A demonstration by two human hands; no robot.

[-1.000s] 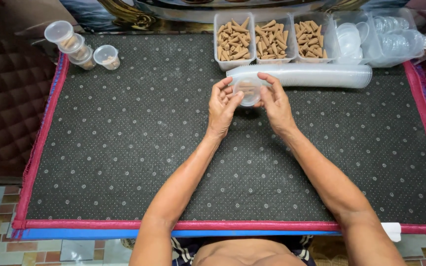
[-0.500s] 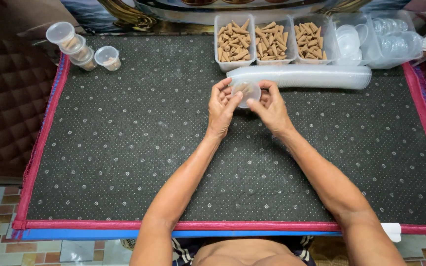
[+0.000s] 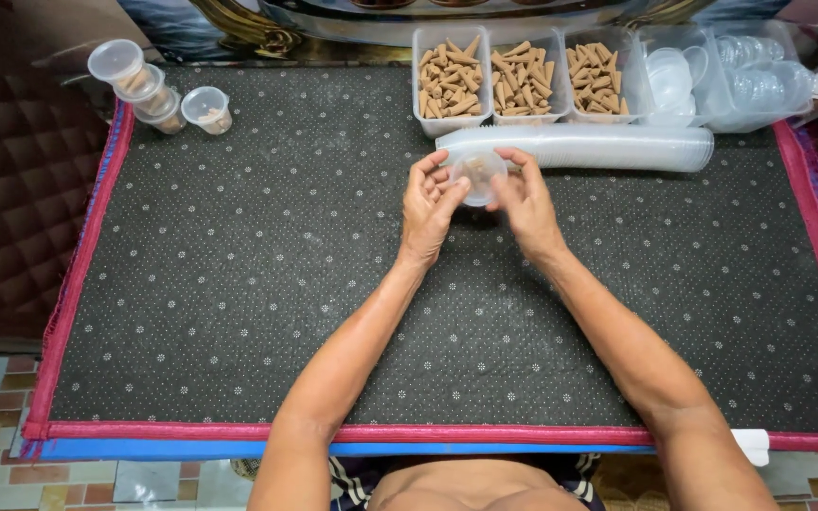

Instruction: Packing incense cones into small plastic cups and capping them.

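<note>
Both hands hold one small clear plastic cup (image 3: 477, 175) above the dark dotted mat (image 3: 239, 284). My left hand (image 3: 428, 203) grips its left side and my right hand (image 3: 523, 197) its right side, fingers curled around the rim. Something brownish shows faintly inside the cup. Just behind the hands lies a long stack of nested clear cups (image 3: 598, 147) on its side. Behind that stand three clear trays of brown cone-shaped pieces (image 3: 521, 80).
A clear tub of round lids (image 3: 731, 80) sits at the back right. Several small filled cups (image 3: 149, 90) stand at the back left corner. The mat has a red border (image 3: 68, 284) and a blue front edge; tiled floor lies below.
The hands have drawn slightly closer around the cup and tilted it; their place on the mat is nearly the same.
</note>
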